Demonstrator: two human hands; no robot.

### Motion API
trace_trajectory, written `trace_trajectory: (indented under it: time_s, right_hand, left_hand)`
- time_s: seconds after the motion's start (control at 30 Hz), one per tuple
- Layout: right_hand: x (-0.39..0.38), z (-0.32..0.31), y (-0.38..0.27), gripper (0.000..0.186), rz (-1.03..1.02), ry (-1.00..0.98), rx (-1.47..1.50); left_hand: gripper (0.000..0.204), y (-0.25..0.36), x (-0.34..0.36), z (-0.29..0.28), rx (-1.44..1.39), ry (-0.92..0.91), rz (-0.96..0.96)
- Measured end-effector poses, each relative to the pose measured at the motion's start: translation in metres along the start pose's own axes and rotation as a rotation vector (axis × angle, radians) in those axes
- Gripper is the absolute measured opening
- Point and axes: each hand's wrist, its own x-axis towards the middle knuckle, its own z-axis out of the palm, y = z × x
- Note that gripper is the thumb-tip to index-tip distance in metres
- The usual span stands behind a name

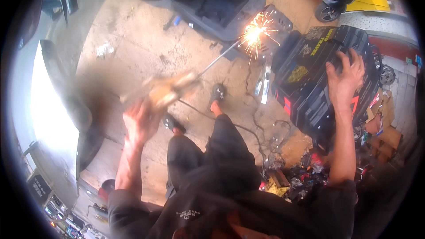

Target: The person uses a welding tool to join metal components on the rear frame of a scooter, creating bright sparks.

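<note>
My left hand (141, 119) is closed round a tan, motion-blurred handle-like thing (166, 92), perhaps an electrode holder. A thin metal rod (217, 60) sticks out of it, up and to the right, and bright sparks (256, 33) burst at its far tip. A dark cable (199, 111) runs from near the handle along the floor. On the right a black hard luggage case (305, 84) with yellow print and red patches stands tilted. My right hand (347, 73) rests on its upper side, fingers spread. What the rod's tip touches is hidden by the glare.
An open black case (212, 0) lies at the far side, close to the sparks. Scraps and loose parts (301, 172) pile up at the lower right. A pale panel (48, 102) stands at the left. A wheeled machine (328, 12) is at the upper right. My feet (218, 94) are on the floor.
</note>
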Motion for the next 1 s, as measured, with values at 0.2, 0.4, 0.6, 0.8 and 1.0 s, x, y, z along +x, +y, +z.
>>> trace_trajectory:
  time_s: [0.2, 0.4, 0.6, 0.8, 1.0]
  right_hand:
    - [0.006, 0.0, -0.002, 0.04, -0.002, 0.058, 0.014]
    - [-0.002, -0.008, -0.006, 0.038, 0.007, -0.03, 0.001]
    - [0.001, -0.003, -0.004, 0.037, -0.002, -0.008, -0.023]
    - [0.002, 0.002, -0.002, 0.035, -0.011, 0.012, -0.014]
    - [-0.001, 0.001, 0.003, 0.035, 0.008, 0.004, -0.051]
  left_hand:
    - [0.022, 0.025, -0.021, -0.02, -0.733, 0.272, -0.724]
    - [0.039, 0.035, -0.068, -0.017, -0.867, 0.028, -0.826]
    - [0.032, 0.028, -0.075, 0.005, -0.739, -0.234, -0.862]
    - [0.032, 0.009, -0.083, 0.004, -0.535, -0.217, -0.779]
    - [0.035, 0.044, -0.015, 0.003, -0.364, -0.247, -0.705]
